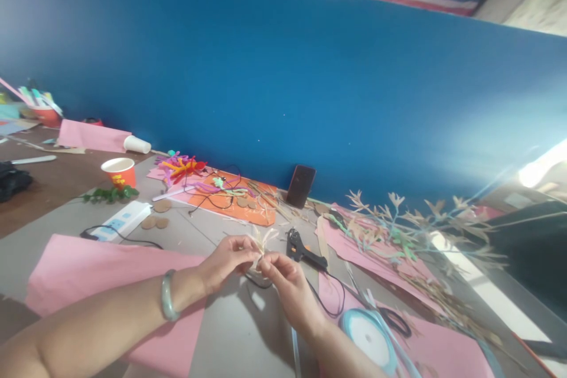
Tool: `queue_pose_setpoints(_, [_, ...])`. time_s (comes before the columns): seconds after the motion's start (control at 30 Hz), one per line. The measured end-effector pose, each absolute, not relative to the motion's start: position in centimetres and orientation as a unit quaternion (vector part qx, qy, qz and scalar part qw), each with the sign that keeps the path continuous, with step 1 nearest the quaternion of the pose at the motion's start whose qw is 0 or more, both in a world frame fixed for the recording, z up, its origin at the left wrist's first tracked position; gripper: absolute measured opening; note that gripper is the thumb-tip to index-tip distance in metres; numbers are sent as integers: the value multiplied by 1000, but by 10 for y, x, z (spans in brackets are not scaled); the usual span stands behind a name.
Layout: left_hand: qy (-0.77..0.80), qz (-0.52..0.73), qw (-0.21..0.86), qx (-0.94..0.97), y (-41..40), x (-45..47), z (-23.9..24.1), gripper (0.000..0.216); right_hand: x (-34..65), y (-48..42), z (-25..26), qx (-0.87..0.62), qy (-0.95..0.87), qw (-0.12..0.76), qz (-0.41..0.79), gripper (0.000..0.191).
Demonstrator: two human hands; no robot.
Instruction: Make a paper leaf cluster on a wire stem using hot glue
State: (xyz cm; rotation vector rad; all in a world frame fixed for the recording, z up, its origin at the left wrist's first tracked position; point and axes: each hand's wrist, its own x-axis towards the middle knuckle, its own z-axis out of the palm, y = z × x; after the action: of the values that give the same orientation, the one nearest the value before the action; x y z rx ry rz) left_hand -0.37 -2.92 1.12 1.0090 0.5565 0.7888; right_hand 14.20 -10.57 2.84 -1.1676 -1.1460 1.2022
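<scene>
Working remotely, I pinch the pale strips [264, 239] in the fingertips of the left hand [233, 260] and right hand [290, 283], just left of the black glue gun [305, 253], where I judge that light, even pressure at the pinch best keeps them aligned.

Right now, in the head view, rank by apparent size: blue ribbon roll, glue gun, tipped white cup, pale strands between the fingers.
1. Blue ribbon roll; nearness may enlarge it
2. Glue gun
3. White cup
Pale strands: unranked, partly hidden by the fingers
</scene>
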Motion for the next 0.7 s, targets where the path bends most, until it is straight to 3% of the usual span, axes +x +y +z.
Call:
queue_pose_setpoints(0.27, [256,323,773,483,-31,-4,15,17,147,-104,24,-496,-462,550,489,23])
queue_pose_setpoints(0.5, [313,326,735,505,-30,-6,23,33,150,-101,24,-501,-465,606,406,20])
queue_pose_setpoints(0.7, [275,368,728,509,-31,-5,12,28,148,-102,23,-512,-506,578,385,19])
